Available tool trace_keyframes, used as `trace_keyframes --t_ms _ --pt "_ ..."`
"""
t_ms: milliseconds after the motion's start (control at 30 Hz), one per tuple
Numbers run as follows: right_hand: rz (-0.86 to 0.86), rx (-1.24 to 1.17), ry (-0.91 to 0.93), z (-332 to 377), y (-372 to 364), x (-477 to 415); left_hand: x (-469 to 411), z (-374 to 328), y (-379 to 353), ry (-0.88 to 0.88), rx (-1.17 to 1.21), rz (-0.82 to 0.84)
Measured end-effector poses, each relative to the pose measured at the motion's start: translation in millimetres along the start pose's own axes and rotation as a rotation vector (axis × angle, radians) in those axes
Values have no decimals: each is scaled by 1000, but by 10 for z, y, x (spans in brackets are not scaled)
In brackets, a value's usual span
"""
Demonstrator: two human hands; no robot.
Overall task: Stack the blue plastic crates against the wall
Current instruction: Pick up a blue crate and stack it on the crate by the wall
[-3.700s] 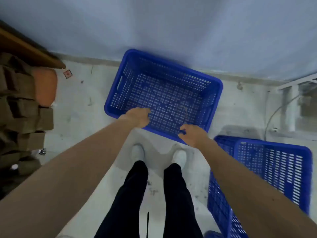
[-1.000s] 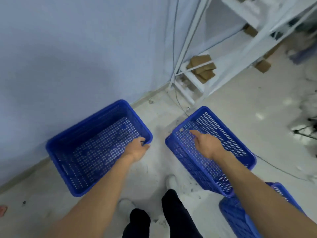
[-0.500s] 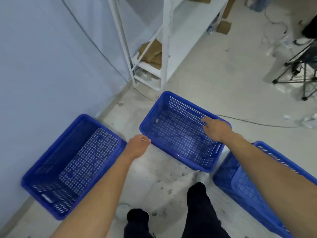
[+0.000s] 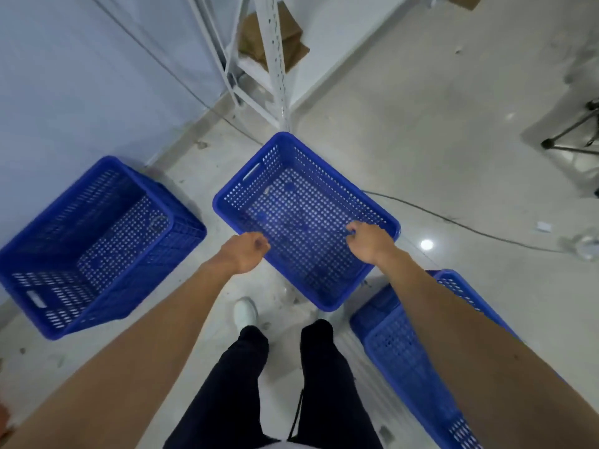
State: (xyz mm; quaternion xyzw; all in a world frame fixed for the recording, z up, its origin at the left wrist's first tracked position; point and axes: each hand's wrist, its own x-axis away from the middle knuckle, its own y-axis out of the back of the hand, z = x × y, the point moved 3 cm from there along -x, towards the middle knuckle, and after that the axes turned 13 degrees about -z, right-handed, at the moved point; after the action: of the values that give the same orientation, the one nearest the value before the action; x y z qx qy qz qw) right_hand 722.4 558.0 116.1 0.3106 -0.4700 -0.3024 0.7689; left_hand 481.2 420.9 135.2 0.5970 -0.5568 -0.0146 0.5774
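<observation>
From the head view we look down on the middle crate (image 4: 304, 218), open side up and turned diagonally: its long axis runs from the corner nearest the white shelving post (image 4: 274, 59) down toward our dark trouser legs (image 4: 275, 384), and the short wall with the handle slot faces up-left toward the wall (image 4: 64, 76). Our left hand (image 4: 244, 256) is curled over the rim on the near-left side of the middle crate, fingers folded down onto the edge; our right hand (image 4: 369, 243) is closed over the rim on its right side, fingers hooked inside. To the left of the middle crate, apart from it, a second blue crate (image 4: 94, 247) sits against the wall, tipped so its opening leans toward us, long axis lying along the skirting. To the lower right of the middle crate a third blue crate (image 4: 418, 361) is partly hidden under our right forearm. All of them rest on a pale, glossy, scuffed floor (image 4: 437, 140). Beyond the middle crate the shelving holds brown cardboard (image 4: 275, 37), a thin black cable (image 4: 453, 218) trails off to its right, and tripod legs (image 4: 570, 137) stand at the far right edge.
</observation>
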Motion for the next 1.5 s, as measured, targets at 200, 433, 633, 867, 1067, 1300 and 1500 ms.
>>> trace_keyframes --t_ms 200,433,633,867,1067,1300,1500 --pt "-82 -33 -17 -298 -272 -693 -724 190 -500 246 207 -80" --pt "-287 52 12 -768 -915 -1864 -1810 790 -1531 291 -88 -159" --pt "-313 225 74 -987 -1335 -2822 -2368 1218 -2112 374 24 -378" --pt "-323 212 -112 -1053 -1593 -3370 -2617 1615 -2240 610 183 -471" --pt "-344 120 -189 -1035 -1550 -3540 -2593 1679 -2230 757 690 -295" --pt "-343 -135 -269 -978 -1398 -3559 -2516 1709 -2184 815 865 -196" --pt "-402 -144 -234 -851 -1307 -3172 -2154 1728 -2026 821 855 -273"
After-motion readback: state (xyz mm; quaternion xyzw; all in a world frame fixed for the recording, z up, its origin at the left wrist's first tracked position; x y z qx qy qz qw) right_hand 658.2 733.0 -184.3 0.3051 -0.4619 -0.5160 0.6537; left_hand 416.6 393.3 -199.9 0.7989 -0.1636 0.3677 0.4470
